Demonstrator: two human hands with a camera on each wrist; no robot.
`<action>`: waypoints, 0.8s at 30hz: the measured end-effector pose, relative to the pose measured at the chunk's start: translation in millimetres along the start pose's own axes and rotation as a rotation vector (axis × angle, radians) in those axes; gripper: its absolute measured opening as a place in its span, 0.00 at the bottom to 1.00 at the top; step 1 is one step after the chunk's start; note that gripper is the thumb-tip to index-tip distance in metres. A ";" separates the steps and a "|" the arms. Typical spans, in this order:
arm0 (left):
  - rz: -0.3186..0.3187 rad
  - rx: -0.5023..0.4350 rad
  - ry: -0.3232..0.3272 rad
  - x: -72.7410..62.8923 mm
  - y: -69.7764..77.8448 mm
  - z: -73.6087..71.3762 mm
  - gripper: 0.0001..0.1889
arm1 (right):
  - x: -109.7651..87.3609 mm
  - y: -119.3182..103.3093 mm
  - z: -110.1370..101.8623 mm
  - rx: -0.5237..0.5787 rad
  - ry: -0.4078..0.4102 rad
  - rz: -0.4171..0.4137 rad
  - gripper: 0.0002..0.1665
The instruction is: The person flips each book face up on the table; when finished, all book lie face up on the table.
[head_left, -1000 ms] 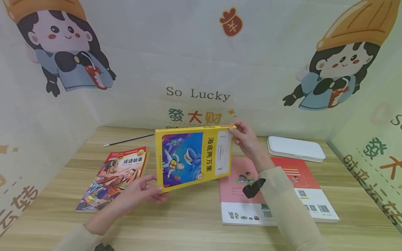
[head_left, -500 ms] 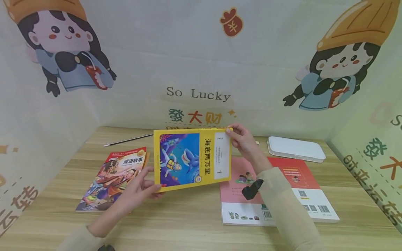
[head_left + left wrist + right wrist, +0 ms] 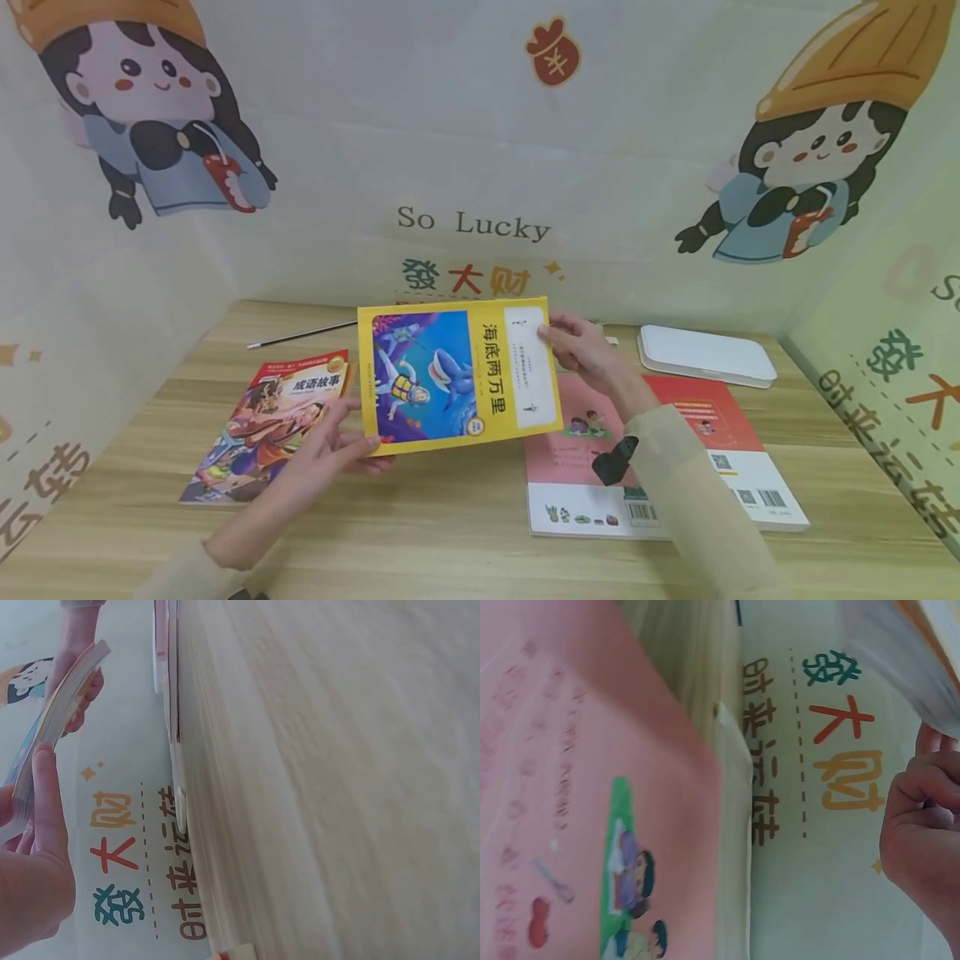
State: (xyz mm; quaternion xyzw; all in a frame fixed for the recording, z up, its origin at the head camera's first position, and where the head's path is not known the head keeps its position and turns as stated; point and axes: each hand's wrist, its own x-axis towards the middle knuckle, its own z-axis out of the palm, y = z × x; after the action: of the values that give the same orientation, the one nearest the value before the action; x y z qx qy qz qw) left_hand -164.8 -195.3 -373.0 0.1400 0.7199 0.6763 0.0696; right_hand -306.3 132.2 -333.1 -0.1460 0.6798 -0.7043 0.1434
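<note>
A yellow-bordered book [image 3: 450, 375] with a diver and a shark on its cover is held up over the table, cover towards the head camera. My left hand [image 3: 341, 450] pinches its lower left corner, thumb at the front and fingers behind. On the opposite side my right hand [image 3: 588, 354] grips the right edge, thumb on the cover and the other fingers partly hidden behind. In the left wrist view the page edges of the book [image 3: 56, 712] show, slightly bowed between both hands. The right wrist view catches only a blurred corner of the book [image 3: 907, 660].
A colourful storybook [image 3: 255, 433] lies at left, partly behind my left arm. At right lie a pink-and-white book [image 3: 555, 479] and a red-and-white book [image 3: 750, 467], side by side under my right arm. A white case [image 3: 707, 357] and a pencil [image 3: 300, 335] lie farther back.
The book has shifted slightly left and tipped so its top edge no longer shows and its cover faces me more. My right hand has slid from the top right corner down the right edge.
</note>
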 end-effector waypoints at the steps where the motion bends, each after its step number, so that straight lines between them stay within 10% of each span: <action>1: -0.016 -0.006 0.018 0.0 0.3 0.0 0.20 | -1.0 2.4 -0.3 -0.018 -0.021 0.019 0.21; 9: -0.096 -0.120 0.148 2.9 1.1 -3.6 0.20 | -7.9 15.0 1.5 -0.167 -0.127 -0.014 0.22; 24: -0.080 0.033 0.025 0.3 2.8 -13.8 0.25 | -11.0 20.2 1.9 -0.139 -0.142 -0.060 0.21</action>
State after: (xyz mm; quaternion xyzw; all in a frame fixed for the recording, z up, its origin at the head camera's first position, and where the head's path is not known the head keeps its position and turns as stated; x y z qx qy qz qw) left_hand -168.7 -208.2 -369.1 0.1037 0.7367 0.6628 0.0851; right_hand -295.4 134.1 -353.3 -0.2254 0.7104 -0.6473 0.1597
